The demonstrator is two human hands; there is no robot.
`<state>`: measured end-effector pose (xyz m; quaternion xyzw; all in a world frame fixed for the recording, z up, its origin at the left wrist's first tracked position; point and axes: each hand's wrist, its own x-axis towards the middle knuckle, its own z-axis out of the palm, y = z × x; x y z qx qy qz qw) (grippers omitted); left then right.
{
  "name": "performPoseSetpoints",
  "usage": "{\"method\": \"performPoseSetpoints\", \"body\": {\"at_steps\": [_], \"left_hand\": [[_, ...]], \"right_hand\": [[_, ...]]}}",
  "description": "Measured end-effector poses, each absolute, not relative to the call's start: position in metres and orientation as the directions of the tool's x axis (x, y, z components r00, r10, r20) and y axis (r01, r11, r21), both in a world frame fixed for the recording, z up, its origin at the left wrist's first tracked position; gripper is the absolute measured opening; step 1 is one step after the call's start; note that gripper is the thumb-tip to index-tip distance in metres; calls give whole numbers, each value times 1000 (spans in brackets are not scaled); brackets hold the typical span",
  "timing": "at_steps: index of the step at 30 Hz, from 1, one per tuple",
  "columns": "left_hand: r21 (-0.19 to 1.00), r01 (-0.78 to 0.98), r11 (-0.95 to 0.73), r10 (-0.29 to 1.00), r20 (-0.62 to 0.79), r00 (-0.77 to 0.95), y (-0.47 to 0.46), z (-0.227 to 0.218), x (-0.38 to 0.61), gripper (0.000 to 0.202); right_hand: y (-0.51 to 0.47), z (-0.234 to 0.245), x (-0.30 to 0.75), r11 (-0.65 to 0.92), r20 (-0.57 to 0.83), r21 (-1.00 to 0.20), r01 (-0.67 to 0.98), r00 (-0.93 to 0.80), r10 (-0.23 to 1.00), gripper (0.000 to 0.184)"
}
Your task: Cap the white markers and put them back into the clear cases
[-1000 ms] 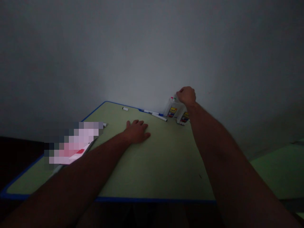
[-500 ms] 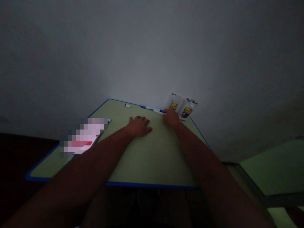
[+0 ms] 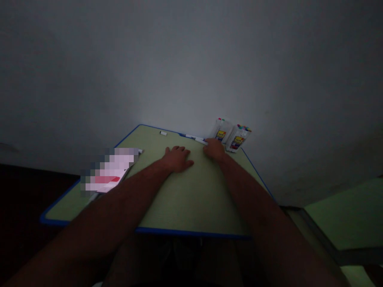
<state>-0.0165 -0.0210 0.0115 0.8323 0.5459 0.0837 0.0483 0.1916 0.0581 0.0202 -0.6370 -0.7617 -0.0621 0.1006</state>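
Note:
My left hand (image 3: 178,158) lies flat on the green table (image 3: 185,199) with its fingers spread, holding nothing. My right hand (image 3: 214,149) rests at the far edge of the table, its fingers closed around the near end of a white marker (image 3: 196,138) that lies along the wall. Just behind the right hand two clear packs of coloured markers (image 3: 230,136) lean against the wall. A small white pen cap (image 3: 163,133) lies near the far left corner.
A blurred pink and white paper (image 3: 109,169) lies at the table's left side. The table has a blue rim and stands against a grey wall. A second green table (image 3: 344,215) is to the right.
My right hand left the marker packs and came down to the white marker on the table. The left hand stayed flat. The view shifted slightly.

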Motion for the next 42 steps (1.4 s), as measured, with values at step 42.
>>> {"method": "performPoseSetpoints", "body": {"at_steps": [42], "left_hand": [[237, 960, -150, 971, 218, 97, -2, 14, -51, 47]], "right_hand": [[46, 19, 208, 142, 206, -90, 986, -121, 971, 49]]}}
